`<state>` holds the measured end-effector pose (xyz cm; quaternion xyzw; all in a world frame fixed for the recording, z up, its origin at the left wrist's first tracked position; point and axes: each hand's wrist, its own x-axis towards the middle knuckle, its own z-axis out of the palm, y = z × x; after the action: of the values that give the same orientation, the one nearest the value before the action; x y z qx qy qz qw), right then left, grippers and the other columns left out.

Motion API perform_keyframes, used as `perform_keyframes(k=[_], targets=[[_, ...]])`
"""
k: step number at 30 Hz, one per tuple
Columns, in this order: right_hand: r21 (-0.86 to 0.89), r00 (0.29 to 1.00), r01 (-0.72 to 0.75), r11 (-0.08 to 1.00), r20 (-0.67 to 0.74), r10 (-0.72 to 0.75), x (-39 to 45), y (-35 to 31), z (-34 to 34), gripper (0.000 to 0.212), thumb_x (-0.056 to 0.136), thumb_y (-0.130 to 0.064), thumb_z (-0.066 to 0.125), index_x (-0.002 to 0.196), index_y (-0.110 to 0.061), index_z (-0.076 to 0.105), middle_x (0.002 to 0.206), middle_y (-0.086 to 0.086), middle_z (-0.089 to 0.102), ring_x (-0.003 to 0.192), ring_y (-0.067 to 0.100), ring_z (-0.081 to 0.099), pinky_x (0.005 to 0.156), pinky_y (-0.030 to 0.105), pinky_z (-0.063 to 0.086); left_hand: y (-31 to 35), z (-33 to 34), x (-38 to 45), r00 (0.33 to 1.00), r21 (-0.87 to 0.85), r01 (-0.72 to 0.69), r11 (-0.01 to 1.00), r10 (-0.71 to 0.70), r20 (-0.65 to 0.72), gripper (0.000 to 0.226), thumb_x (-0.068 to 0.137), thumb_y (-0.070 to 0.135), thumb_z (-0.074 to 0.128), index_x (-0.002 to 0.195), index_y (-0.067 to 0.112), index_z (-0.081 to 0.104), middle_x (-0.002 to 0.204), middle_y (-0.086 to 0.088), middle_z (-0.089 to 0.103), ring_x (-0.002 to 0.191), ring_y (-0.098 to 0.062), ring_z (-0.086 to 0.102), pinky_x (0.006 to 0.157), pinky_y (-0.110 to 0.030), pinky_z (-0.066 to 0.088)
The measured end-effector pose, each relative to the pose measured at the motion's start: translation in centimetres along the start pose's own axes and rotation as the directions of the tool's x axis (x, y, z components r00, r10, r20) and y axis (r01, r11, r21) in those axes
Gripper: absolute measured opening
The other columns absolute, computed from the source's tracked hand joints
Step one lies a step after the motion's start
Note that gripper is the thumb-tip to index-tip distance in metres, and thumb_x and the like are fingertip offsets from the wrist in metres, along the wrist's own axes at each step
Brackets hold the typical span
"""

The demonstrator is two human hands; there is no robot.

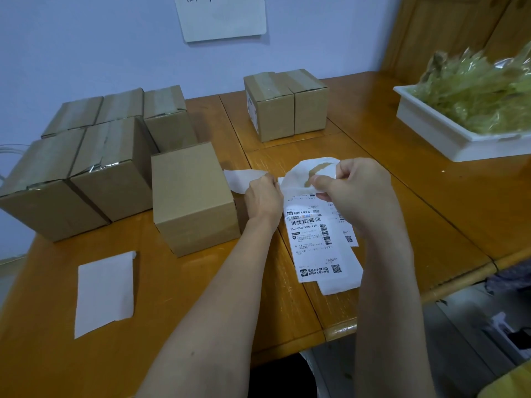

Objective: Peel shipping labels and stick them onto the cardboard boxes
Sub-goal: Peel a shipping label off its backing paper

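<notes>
Here both hands (313, 191) (fingers curled) pinch label (307, 173).

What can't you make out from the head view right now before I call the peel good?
- Label: its peeled edge is hidden by the right hand and left hand.
- Label stack: small print blurred, unreadable.
- Far boxes: one side label seen edge-on; other faces hidden.
- White tray: cut off by the right edge.

Both hands, left (263, 196) and right (359, 188), raised, fingers pinching.
</notes>
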<state>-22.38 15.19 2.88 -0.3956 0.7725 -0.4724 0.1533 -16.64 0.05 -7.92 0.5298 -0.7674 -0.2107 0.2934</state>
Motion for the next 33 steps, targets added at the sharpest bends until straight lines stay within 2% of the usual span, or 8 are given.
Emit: perform_keyframes(k=[4,8,14,17,22,26,30,33], targets=[[-0.006,1.000,0.001,1.000,0.000,-0.001,-0.1,-0.2,-0.3,0.039,0.084,-0.015,0.068,0.061,-0.009,0.037,0.091,0.037,0.062,0.088,0.050,0.062,0.065,0.051,0.053,0.0,0.1,-0.1,1.000,0.026,-0.020,0.999,0.020,-0.001,0.019,0.098,0.014,0.047,0.097,0.006,0.065,0.088,-0.014,0.067,0.079,-0.029,0.063,0.062,-0.035,0.051],[-0.008,1.000,0.005,1.000,-0.002,-0.005,-0.2,-0.2,-0.5,0.039,0.085,-0.015,0.068,0.061,-0.009,0.038,0.089,0.038,0.061,0.088,0.049,0.063,0.067,0.050,0.054,0.0,0.1,-0.1,1.000,0.028,-0.023,0.999,0.023,0.002,0.019,0.098,0.016,0.048,0.099,0.006,0.065,0.090,-0.013,0.067,0.080,-0.028,0.064,0.065,-0.035,0.054],[0.010,1.000,0.005,1.000,0.004,-0.005,-0.3,-0.1,-0.8,0.039,0.085,-0.014,0.068,0.060,-0.010,0.038,0.089,0.038,0.061,0.089,0.051,0.062,0.066,0.046,0.054,0.0,0.1,-0.2,0.999,0.037,-0.038,0.999,0.038,-0.008,0.020,0.098,0.015,0.047,0.099,0.005,0.064,0.090,-0.015,0.067,0.081,-0.029,0.063,0.061,-0.032,0.047],[0.016,1.000,0.008,1.000,0.003,-0.008,-0.3,-0.1,-0.9,0.038,0.086,-0.014,0.068,0.060,-0.009,0.040,0.089,0.038,0.062,0.088,0.051,0.062,0.060,0.034,0.049,0.0,0.1,-0.2,0.999,0.030,-0.037,0.999,0.038,-0.009,0.019,0.099,0.015,0.048,0.101,0.005,0.065,0.091,-0.014,0.068,0.080,-0.027,0.063,0.061,-0.031,0.047],[-0.001,1.000,0.020,1.000,-0.006,-0.020,-0.4,-0.3,-1.1,0.039,0.087,-0.015,0.067,0.059,-0.008,0.040,0.089,0.036,0.063,0.087,0.050,0.063,0.061,0.030,0.049,0.0,0.2,-0.1,0.999,0.034,-0.043,0.998,0.044,-0.011,0.019,0.098,0.015,0.049,0.102,0.006,0.065,0.092,-0.013,0.068,0.081,-0.026,0.064,0.063,-0.032,0.050],[-0.042,0.999,0.047,0.998,-0.004,-0.047,-0.5,-0.6,-1.2,0.034,0.086,-0.017,0.066,0.064,-0.008,0.042,0.094,0.035,0.063,0.090,0.049,0.062,0.063,0.039,0.051,-0.1,0.3,-0.2,0.999,0.023,-0.045,0.999,0.045,-0.018,0.018,0.098,0.016,0.050,0.100,0.006,0.065,0.090,-0.013,0.067,0.079,-0.025,0.063,0.062,-0.030,0.050],[-0.052,0.999,0.052,0.997,-0.008,-0.052,-0.6,-0.6,-1.3,0.032,0.087,-0.017,0.066,0.065,-0.007,0.045,0.092,0.035,0.063,0.090,0.048,0.062,0.061,0.034,0.050,-0.2,0.3,-0.2,0.999,0.016,-0.045,0.999,0.046,-0.016,0.018,0.098,0.017,0.050,0.099,0.007,0.065,0.089,-0.012,0.067,0.079,-0.025,0.064,0.066,-0.034,0.056],[-0.064,0.999,0.047,0.997,-0.017,-0.048,-0.7,-0.6,-1.6,0.031,0.086,-0.019,0.066,0.067,-0.006,0.045,0.093,0.034,0.063,0.090,0.046,0.063,0.064,0.038,0.053,-0.1,0.3,-0.3,0.999,0.029,-0.047,0.998,0.048,-0.020,0.019,0.099,0.017,0.049,0.098,0.006,0.065,0.088,-0.012,0.067,0.080,-0.027,0.064,0.064,-0.033,0.054]])
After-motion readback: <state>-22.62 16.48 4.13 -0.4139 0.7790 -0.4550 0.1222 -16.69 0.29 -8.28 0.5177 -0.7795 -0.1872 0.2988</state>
